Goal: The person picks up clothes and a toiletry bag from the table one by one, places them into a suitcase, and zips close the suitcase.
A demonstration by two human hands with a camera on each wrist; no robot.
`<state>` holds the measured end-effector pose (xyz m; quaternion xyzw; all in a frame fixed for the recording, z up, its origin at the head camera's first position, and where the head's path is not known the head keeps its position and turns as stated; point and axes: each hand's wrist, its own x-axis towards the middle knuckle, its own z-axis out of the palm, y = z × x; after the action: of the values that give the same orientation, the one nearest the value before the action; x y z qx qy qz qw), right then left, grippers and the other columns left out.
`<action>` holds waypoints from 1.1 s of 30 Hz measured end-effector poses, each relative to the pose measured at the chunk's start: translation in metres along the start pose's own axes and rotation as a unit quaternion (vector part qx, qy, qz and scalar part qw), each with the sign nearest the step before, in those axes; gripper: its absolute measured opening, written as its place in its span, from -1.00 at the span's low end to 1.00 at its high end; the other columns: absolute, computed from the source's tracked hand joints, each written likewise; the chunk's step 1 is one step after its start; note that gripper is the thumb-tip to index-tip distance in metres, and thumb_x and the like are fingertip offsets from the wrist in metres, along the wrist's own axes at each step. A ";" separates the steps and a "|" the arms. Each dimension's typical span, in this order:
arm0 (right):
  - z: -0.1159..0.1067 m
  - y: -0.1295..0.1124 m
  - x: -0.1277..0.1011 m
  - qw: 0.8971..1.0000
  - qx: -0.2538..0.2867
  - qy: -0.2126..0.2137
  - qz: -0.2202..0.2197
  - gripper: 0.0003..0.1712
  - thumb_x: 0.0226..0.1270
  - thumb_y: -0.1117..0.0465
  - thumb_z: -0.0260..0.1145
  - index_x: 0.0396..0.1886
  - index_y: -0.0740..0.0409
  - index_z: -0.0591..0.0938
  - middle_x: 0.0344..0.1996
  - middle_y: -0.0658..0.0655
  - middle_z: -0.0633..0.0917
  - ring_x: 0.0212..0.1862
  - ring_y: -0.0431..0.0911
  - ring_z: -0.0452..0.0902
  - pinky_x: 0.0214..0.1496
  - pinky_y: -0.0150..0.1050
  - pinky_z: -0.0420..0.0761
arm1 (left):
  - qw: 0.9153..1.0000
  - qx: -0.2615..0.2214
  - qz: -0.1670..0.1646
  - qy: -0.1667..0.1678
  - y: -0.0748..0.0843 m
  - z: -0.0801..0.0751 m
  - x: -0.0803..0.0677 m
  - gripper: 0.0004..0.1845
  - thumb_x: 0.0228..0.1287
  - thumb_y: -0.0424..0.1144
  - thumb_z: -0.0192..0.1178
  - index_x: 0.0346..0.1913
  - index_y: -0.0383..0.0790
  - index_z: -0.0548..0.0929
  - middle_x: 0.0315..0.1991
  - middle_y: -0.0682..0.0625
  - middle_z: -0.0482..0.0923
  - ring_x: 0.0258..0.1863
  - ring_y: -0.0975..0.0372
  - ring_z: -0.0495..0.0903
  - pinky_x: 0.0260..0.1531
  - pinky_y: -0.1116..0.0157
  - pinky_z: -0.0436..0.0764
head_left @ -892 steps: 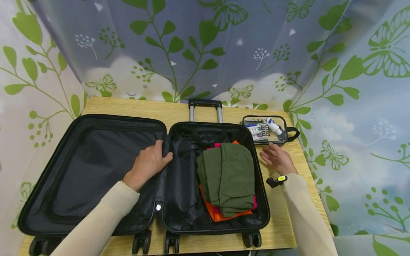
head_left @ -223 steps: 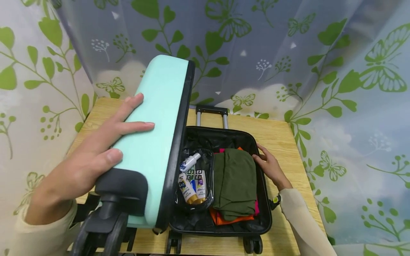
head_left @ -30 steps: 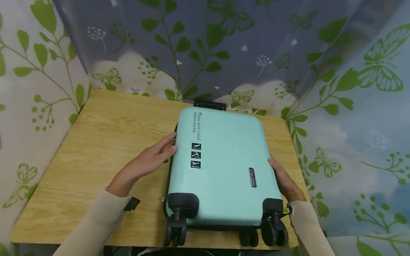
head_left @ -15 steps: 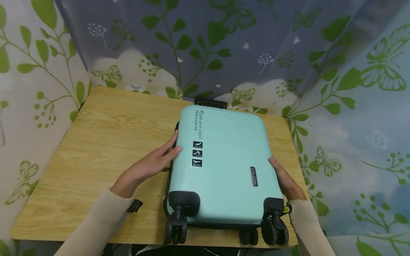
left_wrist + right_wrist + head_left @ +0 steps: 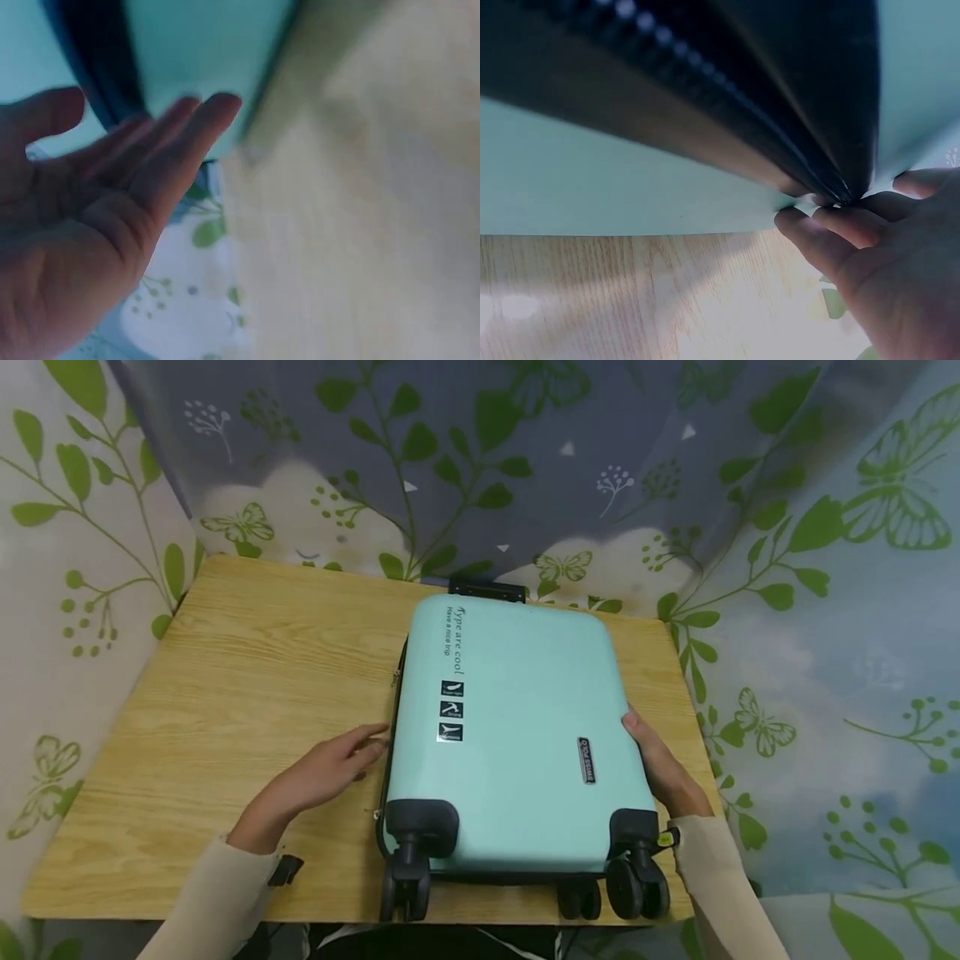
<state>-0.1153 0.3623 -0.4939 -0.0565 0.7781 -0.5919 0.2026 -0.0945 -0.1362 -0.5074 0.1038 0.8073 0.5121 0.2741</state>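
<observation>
On the lid of the mint suitcase (image 5: 517, 727) in front of me I read "Type are cool" with "Have a nice trip" beneath it. The three small black labels (image 5: 451, 710) and the dark badge (image 5: 587, 760) are too small to read.

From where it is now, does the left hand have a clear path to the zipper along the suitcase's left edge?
Probably yes. The left hand lies open on the table, fingertips right beside the mint suitcase and its dark zipper seam, with nothing between them.
</observation>
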 end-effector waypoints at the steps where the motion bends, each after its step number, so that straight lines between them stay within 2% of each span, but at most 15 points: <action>1: 0.000 -0.001 0.000 1.000 -0.002 0.001 0.001 -0.09 0.66 -0.42 -0.30 0.83 -0.37 -0.30 0.77 0.21 -0.18 0.63 0.23 -0.15 0.54 0.31 -0.02 | 1.000 0.024 -0.002 -0.006 -0.005 0.003 -0.004 -0.41 0.81 -0.13 -0.07 0.71 -0.28 0.24 0.56 -0.36 0.44 0.43 -0.22 0.59 0.23 -0.09 0.71; 4: -0.001 -0.003 0.000 1.000 -0.008 0.003 0.008 -0.07 0.64 -0.44 -0.31 0.83 -0.34 -0.30 0.74 0.26 -0.11 0.60 0.23 -0.08 0.49 0.23 0.09 | 0.996 0.082 0.004 -0.036 -0.014 0.008 -0.019 -0.47 0.71 -0.29 0.06 0.60 -0.35 0.42 0.37 -0.31 0.66 0.29 -0.13 0.71 0.12 -0.02 0.75; 7: 0.000 -0.005 0.001 1.000 -0.011 0.003 0.010 -0.06 0.64 -0.45 -0.31 0.83 -0.33 -0.29 0.71 0.29 -0.05 0.56 0.22 -0.03 0.45 0.17 0.13 | 0.992 0.108 0.017 -0.065 -0.021 0.010 -0.033 -0.56 0.63 -0.29 0.20 0.45 -0.33 0.60 0.23 -0.19 0.77 0.21 -0.04 0.77 0.12 -0.03 0.74; 10: 0.000 -0.006 0.003 1.000 -0.010 0.000 0.006 -0.07 0.64 -0.45 -0.31 0.83 -0.34 -0.27 0.68 0.31 -0.01 0.54 0.23 0.00 0.46 0.19 0.14 | 0.992 0.087 0.019 -0.087 -0.028 0.011 -0.043 -0.62 0.58 -0.29 0.26 0.36 -0.29 0.67 0.17 -0.14 0.80 0.13 0.01 0.79 0.02 0.02 0.77; 13: -0.002 -0.006 0.004 1.000 -0.006 0.002 0.005 -0.08 0.63 -0.45 -0.30 0.83 -0.37 -0.26 0.68 0.30 -0.02 0.55 0.23 -0.02 0.49 0.26 0.08 | 0.995 0.046 0.009 -0.088 -0.032 0.016 -0.049 -0.60 0.56 -0.30 0.30 0.37 -0.25 0.67 0.17 -0.15 0.80 0.11 0.03 0.79 -0.12 0.14 0.78; 16: -0.003 -0.004 0.003 1.000 -0.003 0.002 0.006 -0.08 0.63 -0.46 -0.29 0.82 -0.39 -0.28 0.69 0.30 -0.04 0.56 0.24 -0.04 0.51 0.32 0.04 | 0.997 0.041 0.019 -0.058 -0.033 0.023 -0.052 -0.61 0.58 -0.20 0.31 0.35 -0.20 0.68 0.14 -0.09 0.81 0.09 0.08 0.79 -0.18 0.23 0.75; 20: -0.002 -0.002 0.002 1.000 -0.001 0.002 0.005 -0.08 0.64 -0.45 -0.30 0.83 -0.36 -0.26 0.67 0.33 -0.01 0.55 0.24 -0.03 0.51 0.31 0.05 | 0.994 0.093 0.053 0.007 -0.030 0.032 -0.054 -0.80 0.62 -0.13 0.29 0.14 -0.07 0.77 -0.07 0.12 0.84 -0.07 0.29 0.77 -0.13 0.28 0.69; 23: -0.001 -0.002 0.001 1.000 0.004 -0.001 0.006 -0.09 0.66 -0.42 -0.29 0.83 -0.34 -0.28 0.70 0.30 -0.06 0.58 0.23 -0.08 0.52 0.33 0.02 | 0.987 0.145 0.057 0.042 -0.026 0.037 -0.060 -0.90 0.64 -0.14 0.27 -0.02 0.05 0.79 -0.23 0.24 0.79 -0.29 0.45 0.64 -0.24 0.33 0.61; 26: 0.000 -0.006 0.001 1.000 0.013 -0.003 -0.001 -0.11 0.70 -0.36 -0.27 0.82 -0.37 -0.36 0.78 0.15 -0.27 0.70 0.21 -0.31 0.57 0.44 -0.14 | 0.973 0.214 0.052 0.070 -0.019 0.042 -0.071 -0.90 0.63 -0.15 0.28 -0.07 0.10 0.80 -0.30 0.30 0.76 -0.39 0.48 0.54 -0.33 0.33 0.56; 30: -0.001 -0.010 0.003 0.999 0.032 -0.006 -0.022 -0.12 0.73 -0.30 -0.24 0.78 -0.46 -0.46 0.78 -0.02 -0.54 0.75 0.15 -0.70 0.56 0.58 -0.46 | 0.949 0.293 0.052 0.108 -0.011 0.049 -0.084 -0.90 0.57 -0.15 0.34 -0.02 0.11 0.83 -0.24 0.31 0.82 -0.33 0.44 0.71 -0.32 0.26 0.67; 33: -0.006 -0.002 0.008 0.998 0.039 -0.017 -0.044 -0.13 0.73 -0.31 -0.22 0.76 -0.52 -0.45 0.77 -0.11 -0.56 0.75 0.08 -0.78 0.54 0.61 -0.56 | 0.938 0.317 0.060 0.124 -0.010 0.053 -0.091 -0.87 0.53 -0.16 0.38 0.01 0.11 0.84 -0.19 0.27 0.86 -0.26 0.37 0.80 -0.32 0.25 0.71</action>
<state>-0.1250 0.3646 -0.4926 -0.0926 0.7478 -0.6288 0.1920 0.0108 -0.1408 -0.5030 0.1698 0.9476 0.2539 0.0935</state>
